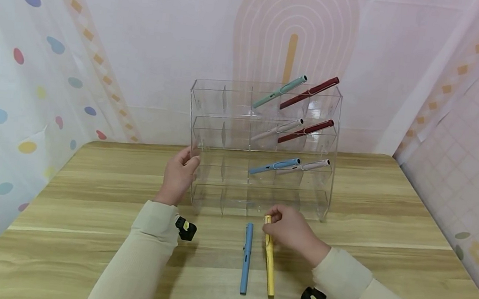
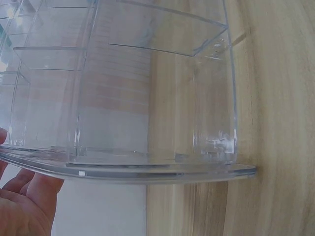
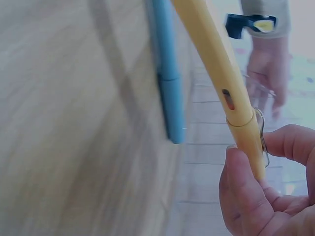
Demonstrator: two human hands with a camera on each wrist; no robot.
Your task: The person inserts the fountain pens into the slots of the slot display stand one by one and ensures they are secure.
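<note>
My right hand (image 1: 294, 228) pinches a yellow fountain pen (image 1: 270, 262) by its cap, with finger and thumb at the clip. The right wrist view shows the yellow pen (image 3: 216, 59) tilted above the wood. Beside it a blue pen (image 1: 246, 260) lies on the table, cap end toward a clear acrylic pen rack (image 1: 236, 184). At the rack's left side panel, my left hand (image 1: 179, 175) grips the edge; in the left wrist view, part of the left hand (image 2: 32, 201) shows at that panel (image 2: 147, 172).
Pens lean in the rack's right-hand columns: a green pen (image 1: 280, 93), dark red pens (image 1: 309, 93) (image 1: 305, 131), a whitish pen (image 1: 278, 129), a light blue pen (image 1: 275, 166) and a pale pink pen (image 1: 308, 167). A patterned cloth (image 1: 167, 39) hangs behind the wooden table (image 1: 389, 224).
</note>
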